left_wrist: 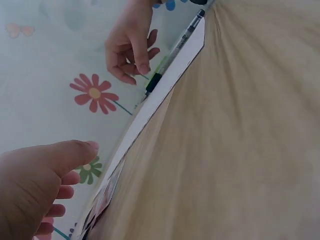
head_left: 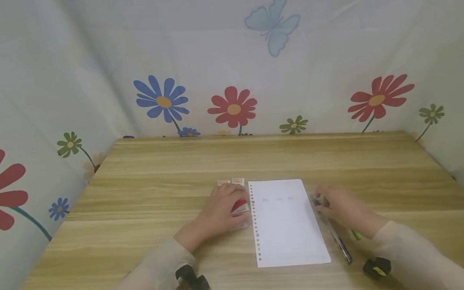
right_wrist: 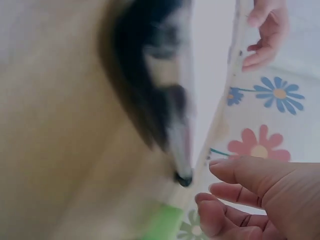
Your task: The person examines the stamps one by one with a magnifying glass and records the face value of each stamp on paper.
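Note:
A white loose-leaf sheet [head_left: 288, 233] with holes punched down its left edge lies on the table, faint small marks near its top. Left of it, my left hand [head_left: 220, 208] hovers over or rests on several small printed cards [head_left: 237, 181], partly covering them; contact cannot be told. Its fingers are loosely bent with nothing gripped in the left wrist view. Along the sheet's right edge lies a clear-barrelled pen [head_left: 340, 241] with dark ends. My right hand [head_left: 343, 207] is by the pen's far end, fingers loosely bent and apart from it in the right wrist view.
A bright green object [head_left: 357, 234], mostly hidden, lies under the right forearm. The wooden table [head_left: 169, 167] ends at a white cloth backdrop [head_left: 192, 44] with printed flowers. Black wrist straps [head_left: 193, 282] are on both sleeves.

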The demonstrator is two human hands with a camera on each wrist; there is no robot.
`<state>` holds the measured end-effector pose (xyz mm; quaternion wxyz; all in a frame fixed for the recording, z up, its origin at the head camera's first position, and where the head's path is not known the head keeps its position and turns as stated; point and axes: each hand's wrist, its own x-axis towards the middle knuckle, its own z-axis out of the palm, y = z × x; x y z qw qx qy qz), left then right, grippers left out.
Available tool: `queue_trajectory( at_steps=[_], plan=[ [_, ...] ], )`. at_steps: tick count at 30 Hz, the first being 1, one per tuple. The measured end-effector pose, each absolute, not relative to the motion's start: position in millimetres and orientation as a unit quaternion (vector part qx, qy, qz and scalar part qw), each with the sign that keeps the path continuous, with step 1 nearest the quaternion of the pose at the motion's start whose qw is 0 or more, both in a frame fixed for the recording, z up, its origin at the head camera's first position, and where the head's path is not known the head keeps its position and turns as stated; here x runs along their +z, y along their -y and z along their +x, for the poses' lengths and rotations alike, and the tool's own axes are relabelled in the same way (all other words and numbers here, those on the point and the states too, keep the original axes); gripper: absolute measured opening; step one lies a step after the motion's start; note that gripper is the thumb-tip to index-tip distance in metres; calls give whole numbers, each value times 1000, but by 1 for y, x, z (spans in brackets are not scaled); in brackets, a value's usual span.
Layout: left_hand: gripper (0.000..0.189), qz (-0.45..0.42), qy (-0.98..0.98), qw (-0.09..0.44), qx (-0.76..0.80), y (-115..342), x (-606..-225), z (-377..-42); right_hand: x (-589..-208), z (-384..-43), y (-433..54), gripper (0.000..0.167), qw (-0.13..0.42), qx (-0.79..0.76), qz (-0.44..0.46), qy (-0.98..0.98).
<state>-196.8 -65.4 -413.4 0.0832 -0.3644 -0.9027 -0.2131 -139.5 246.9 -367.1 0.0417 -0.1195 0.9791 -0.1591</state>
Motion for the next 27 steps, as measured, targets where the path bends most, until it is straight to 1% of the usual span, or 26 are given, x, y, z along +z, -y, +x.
queue_trajectory(
  at_steps=[2,8,13,17,20,24,27],
  plan=[
    [39,-354,906,88,-213,67,-411,-200,-362,-138,-250,25,36,-166,-109,-980],
    [49,-311,926,85,-197,75,-405,-213,-350,-133,-266,28,22,-144,-78,-986],
    [48,-293,931,85,-201,84,-403,-225,-345,-129,-276,32,45,-142,-47,-988],
    [47,-293,930,89,-201,93,-402,-236,-344,-124,-280,27,50,-143,-36,-988],
    [44,-298,929,86,-202,99,-402,-245,-345,-119,-283,25,65,-155,-22,-985],
    [42,-312,924,80,-204,107,-400,-253,-348,-114,-285,29,97,-177,4,-979],
    [42,-314,925,66,-205,112,-399,-258,-351,-112,-286,31,109,-185,10,-977]
  ],
)
